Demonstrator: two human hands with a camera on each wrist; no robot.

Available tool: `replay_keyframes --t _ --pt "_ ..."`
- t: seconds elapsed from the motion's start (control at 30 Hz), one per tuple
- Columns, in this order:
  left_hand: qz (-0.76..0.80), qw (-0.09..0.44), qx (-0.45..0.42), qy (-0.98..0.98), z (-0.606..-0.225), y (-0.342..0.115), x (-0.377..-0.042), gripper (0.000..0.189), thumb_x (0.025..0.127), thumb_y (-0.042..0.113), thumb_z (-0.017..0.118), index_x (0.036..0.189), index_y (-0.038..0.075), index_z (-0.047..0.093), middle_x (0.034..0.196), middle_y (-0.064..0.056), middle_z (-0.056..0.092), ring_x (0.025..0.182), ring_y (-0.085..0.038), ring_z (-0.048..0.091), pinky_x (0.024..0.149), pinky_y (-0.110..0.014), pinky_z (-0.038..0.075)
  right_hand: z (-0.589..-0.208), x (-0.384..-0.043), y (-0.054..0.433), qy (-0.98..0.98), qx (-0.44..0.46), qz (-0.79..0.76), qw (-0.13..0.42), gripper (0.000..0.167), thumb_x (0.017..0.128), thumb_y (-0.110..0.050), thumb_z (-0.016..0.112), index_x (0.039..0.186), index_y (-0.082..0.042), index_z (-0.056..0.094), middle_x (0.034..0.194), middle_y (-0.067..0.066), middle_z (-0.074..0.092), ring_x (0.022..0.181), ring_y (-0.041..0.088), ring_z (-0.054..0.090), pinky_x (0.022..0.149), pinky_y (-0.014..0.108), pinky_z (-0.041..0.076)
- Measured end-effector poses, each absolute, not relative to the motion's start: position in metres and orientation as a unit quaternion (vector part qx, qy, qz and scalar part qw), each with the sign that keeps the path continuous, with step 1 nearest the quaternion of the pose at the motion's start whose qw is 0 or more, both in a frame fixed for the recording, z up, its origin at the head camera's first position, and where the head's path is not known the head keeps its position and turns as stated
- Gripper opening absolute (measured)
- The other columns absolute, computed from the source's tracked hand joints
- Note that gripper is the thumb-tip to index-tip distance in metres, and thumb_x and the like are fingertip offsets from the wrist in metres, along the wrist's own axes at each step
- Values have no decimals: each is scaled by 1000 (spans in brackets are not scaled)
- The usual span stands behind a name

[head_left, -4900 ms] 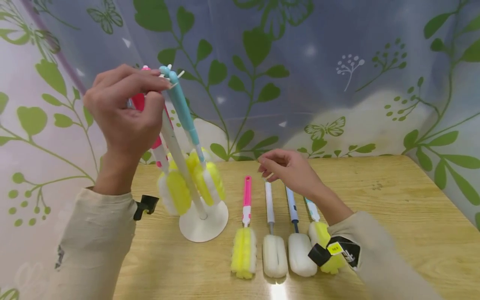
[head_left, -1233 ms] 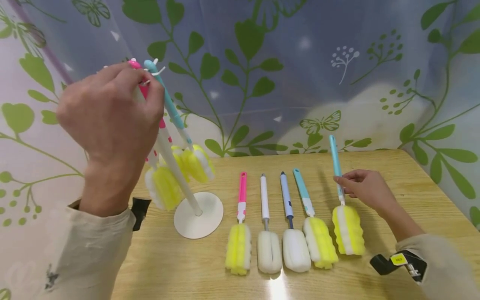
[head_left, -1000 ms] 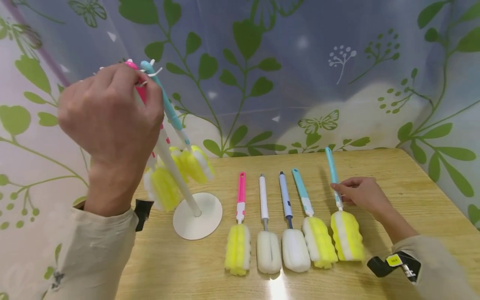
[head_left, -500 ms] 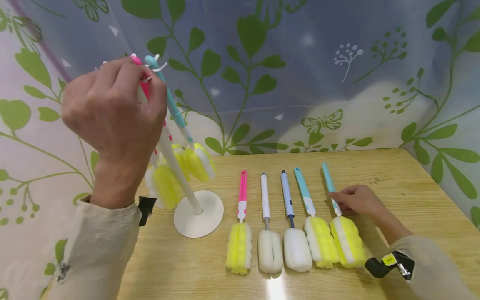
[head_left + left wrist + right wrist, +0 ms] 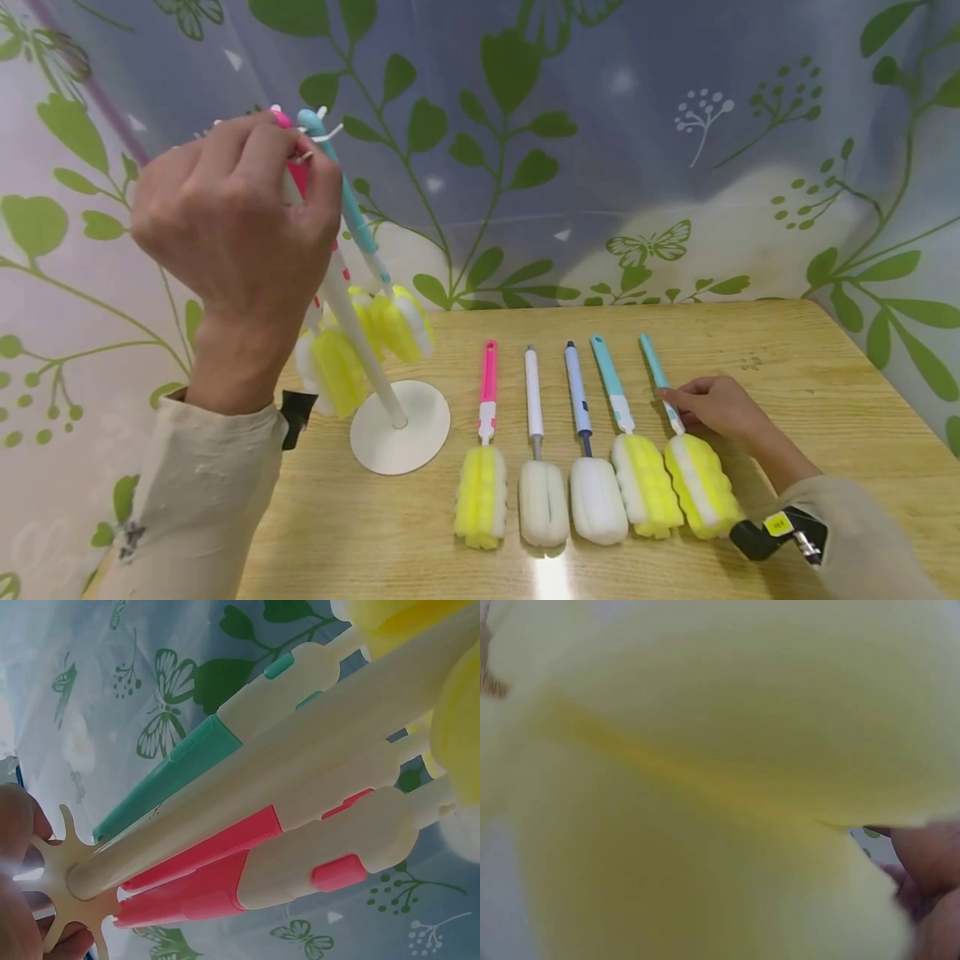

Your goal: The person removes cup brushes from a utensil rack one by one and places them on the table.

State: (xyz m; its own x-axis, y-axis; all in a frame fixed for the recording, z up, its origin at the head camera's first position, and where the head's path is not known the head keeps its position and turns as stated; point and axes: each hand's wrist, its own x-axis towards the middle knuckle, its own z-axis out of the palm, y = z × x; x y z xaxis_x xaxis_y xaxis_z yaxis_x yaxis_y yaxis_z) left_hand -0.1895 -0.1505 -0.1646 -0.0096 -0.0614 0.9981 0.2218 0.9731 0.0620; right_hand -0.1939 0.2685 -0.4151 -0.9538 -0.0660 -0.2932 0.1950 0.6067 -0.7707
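My left hand grips the top of a white stand, by its star-shaped hook ring in the left wrist view. A teal-handled sponge brush and two pink-handled sponge brushes hang from it. At the right, my right hand pinches the handle of another teal sponge brush, which lies on the table at the end of a row. Its yellow sponge fills the right wrist view, blurred.
Left of the held brush lie a second teal brush, a blue-handled one, a white-handled one and a pink one. The stand's round base rests on the wooden table. A leaf-patterned curtain hangs behind.
A teal brush has come off the stand. My right hand has lowered it from upright to lying at the row's right end, beside the other teal brush. My left hand stays at the stand's top.
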Motion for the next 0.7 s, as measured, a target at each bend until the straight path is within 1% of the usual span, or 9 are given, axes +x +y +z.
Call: replay_keyframes --t 0.2,0.37,0.5,0.7 --pt "-103 699 -61 -705 -164 -150 -190 26 82 15 50 70 2 69 80 -5 72 59 -33 53 57 -50 38 -416 -192 269 880 44 -449 148 64 89 -49 59 114 11 59 90 8 66 80 18 65 71 33 54" --pt "-101 701 -63 -704 -165 -151 -190 26 83 16 51 71 2 70 82 -4 72 62 -33 56 58 -49 39 -416 -192 270 885 37 -440 149 66 90 -47 58 118 13 57 92 9 67 82 19 66 72 34 54" --pt "-102 702 -62 -702 -165 -152 -190 27 83 16 51 71 2 71 83 -3 73 63 -33 57 58 -49 39 -417 -193 268 886 27 -438 147 63 91 -44 59 117 14 59 88 8 67 79 19 66 70 33 54" --pt "-104 701 -64 -702 -166 -152 -189 27 83 17 51 71 2 71 84 -3 73 64 -33 58 58 -49 39 -418 -193 268 888 28 -436 140 56 90 -41 61 111 11 62 82 6 65 73 17 63 66 31 54"
